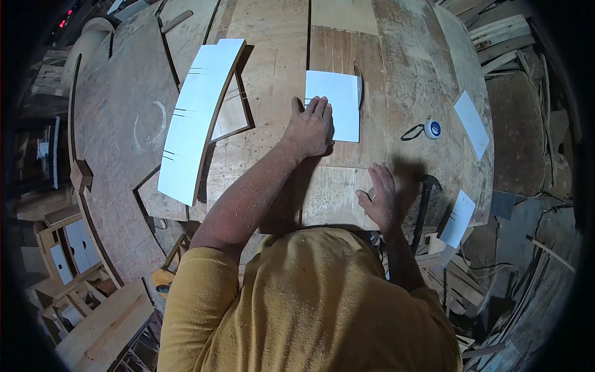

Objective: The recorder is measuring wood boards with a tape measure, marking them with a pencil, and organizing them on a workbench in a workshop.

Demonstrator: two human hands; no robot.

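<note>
My left hand [310,128] lies palm down across the left part of a white rectangular panel [344,99], its fingers stretched out. Part of the panel is hidden beneath it. At the panel's far right edge a thin, dark, curved piece [359,87] shows, too unclear to name. My right hand [380,195] is at the near side of the table, fingers extended and thumb apart, with nothing in it. Just right of that hand stands a dark hammer [423,204], handle toward me. Farther off lies a round white-and-blue tape measure [432,128] with a black wrist strap.
A long white board [197,118] with dark paired marks lies left on the worn wooden table [266,80], beside a triangular frame [232,111]. Two smaller white pieces [472,126] [457,219] lie along the right edge. Scrap wood [505,40] is piled beyond it.
</note>
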